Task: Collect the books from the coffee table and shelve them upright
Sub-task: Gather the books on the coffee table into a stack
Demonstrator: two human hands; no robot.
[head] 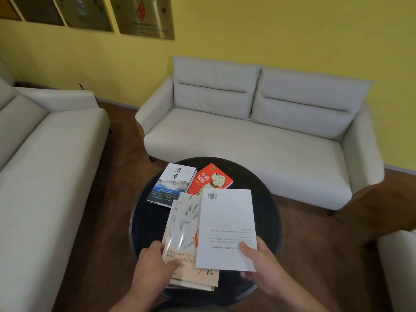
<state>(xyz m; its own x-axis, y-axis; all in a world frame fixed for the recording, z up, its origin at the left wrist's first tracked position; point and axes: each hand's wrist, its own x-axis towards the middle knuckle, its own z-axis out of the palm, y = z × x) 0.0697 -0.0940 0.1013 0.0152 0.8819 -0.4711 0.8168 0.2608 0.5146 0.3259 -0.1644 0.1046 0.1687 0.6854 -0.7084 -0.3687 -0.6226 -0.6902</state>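
Note:
A round black coffee table (148,221) holds several books. My right hand (261,266) grips a white book (227,221) at its near corner, back cover up with a barcode at the top, thumb on the cover. My left hand (155,264) grips the near left edge of a cream book with fish drawings (184,224), which lies on another pale book (202,280). Farther back lie a white and blue book (171,185) and a red book with a dog (211,176), side by side.
A pale grey two-seat sofa (247,136) stands behind the table against the yellow wall. Another grey sofa (45,165) runs along the left. A corner of a third seat (398,266) shows at the right. Brown floor surrounds the table. No shelf is in view.

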